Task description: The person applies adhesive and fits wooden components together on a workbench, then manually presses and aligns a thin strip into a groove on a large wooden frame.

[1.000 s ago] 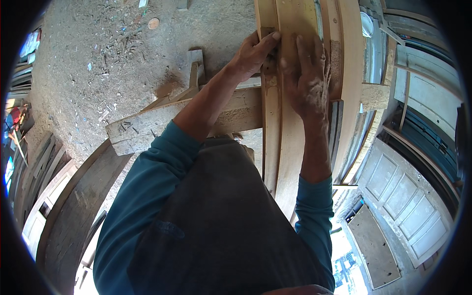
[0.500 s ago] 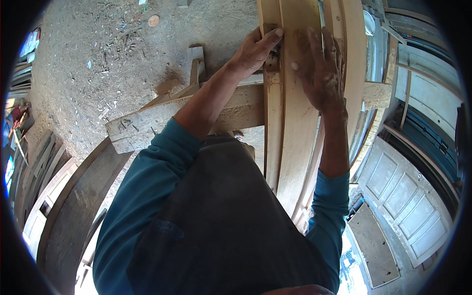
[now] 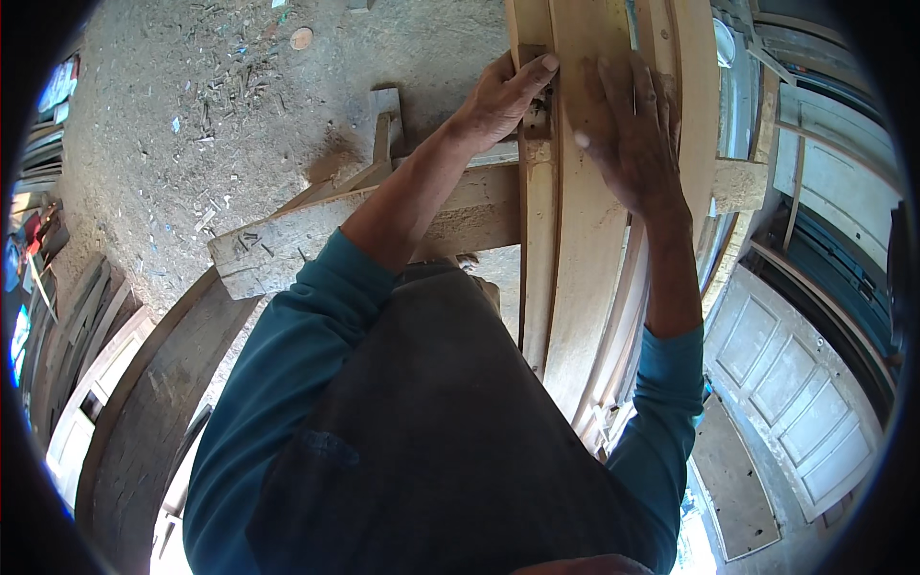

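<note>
A wide pale wooden board (image 3: 588,259) runs away from me, with a narrower wooden piece (image 3: 539,201) along its left side. My left hand (image 3: 494,107) grips the narrower piece near a dark notch, its thumb on top and its other fingers bent around the left edge, partly hidden. On the wide board my right hand (image 3: 636,144) lies flat, fingers stretched forward and thumb out to the left. No tool shows in either hand. More wooden strips (image 3: 692,125) lie to the right of that hand.
A rough crossbeam (image 3: 470,206) passes beneath the boards, with several nails (image 3: 255,241) on its left end. Wood scraps litter the dirt floor (image 3: 259,125). A weathered plank (image 3: 158,412) slants at lower left. Panelled doors (image 3: 791,393) stand on the right.
My right hand has shifted slightly on the wide board, its wrist and forearm swinging a little to the right. My left hand keeps its hold on the narrower piece.
</note>
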Demonstrator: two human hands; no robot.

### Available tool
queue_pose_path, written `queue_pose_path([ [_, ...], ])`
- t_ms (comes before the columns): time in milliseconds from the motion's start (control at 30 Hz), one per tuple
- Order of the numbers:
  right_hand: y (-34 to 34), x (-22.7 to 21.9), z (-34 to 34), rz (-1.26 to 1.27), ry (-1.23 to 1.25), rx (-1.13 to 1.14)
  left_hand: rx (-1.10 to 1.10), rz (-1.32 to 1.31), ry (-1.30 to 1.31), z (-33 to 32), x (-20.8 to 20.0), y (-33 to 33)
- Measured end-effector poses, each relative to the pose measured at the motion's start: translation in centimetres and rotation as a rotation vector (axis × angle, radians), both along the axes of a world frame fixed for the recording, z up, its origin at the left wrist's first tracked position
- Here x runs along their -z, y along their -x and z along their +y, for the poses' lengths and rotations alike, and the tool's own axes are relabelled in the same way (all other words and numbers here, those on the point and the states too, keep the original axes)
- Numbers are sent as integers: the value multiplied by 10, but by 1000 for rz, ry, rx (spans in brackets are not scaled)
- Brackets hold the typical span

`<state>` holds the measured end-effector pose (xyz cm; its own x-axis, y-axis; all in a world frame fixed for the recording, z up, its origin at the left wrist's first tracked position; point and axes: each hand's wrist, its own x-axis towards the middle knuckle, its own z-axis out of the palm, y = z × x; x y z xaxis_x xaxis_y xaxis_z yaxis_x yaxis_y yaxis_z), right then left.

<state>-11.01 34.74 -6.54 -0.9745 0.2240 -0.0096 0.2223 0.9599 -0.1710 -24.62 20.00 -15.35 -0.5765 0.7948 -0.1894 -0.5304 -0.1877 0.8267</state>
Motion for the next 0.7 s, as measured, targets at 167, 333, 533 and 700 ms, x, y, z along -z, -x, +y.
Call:
queue_pose_path([
  [167, -23, -4, -3, -39, 35, -46, 10, -5, 27, 0, 1, -1],
  [333, -12, -3, -1, -31, 15, -18, -3, -40, 0, -1, -8, -2],
  [533, -21, -5, -3, -15, 28, -63, 60, -23, 65, -4, -1, 3],
  [700, 3, -2, 10, 23, -16, -74, 1, -42, 13, -2, -6, -1],
])
